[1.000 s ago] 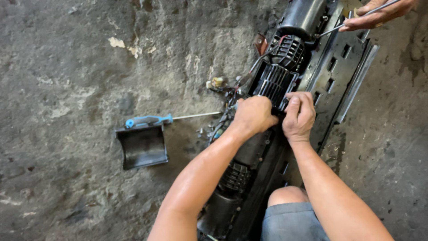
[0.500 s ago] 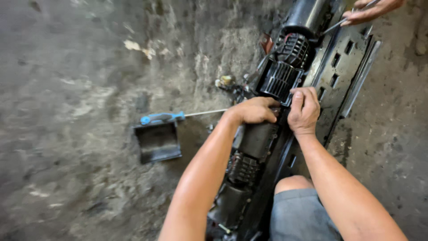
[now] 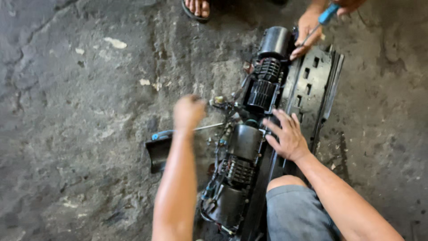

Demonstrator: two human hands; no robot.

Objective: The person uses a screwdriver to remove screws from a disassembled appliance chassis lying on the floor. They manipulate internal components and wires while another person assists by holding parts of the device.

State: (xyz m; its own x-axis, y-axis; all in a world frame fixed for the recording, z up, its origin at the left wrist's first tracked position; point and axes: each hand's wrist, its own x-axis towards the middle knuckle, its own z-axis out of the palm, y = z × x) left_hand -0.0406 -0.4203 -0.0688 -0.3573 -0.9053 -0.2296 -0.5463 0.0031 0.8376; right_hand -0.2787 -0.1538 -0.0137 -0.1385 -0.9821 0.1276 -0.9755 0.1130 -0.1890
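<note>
While the person's right hand [image 3: 289, 137] lies flat with its grip wide, fingers spread on the long black blower assembly [image 3: 249, 147] that runs from six o'clock toward one o'clock across the concrete floor [image 3: 80, 89], the left hand [image 3: 189, 111] hangs blurred at nine o'clock of the unit, above a blue-handled screwdriver [image 3: 187, 130]; its grip cannot be told. At one o'clock, another person's hand [image 3: 307, 27] works a second screwdriver [image 3: 322, 21].

left hand [image 3: 189, 111] fisted, right hand [image 3: 287, 136] splayed
</note>
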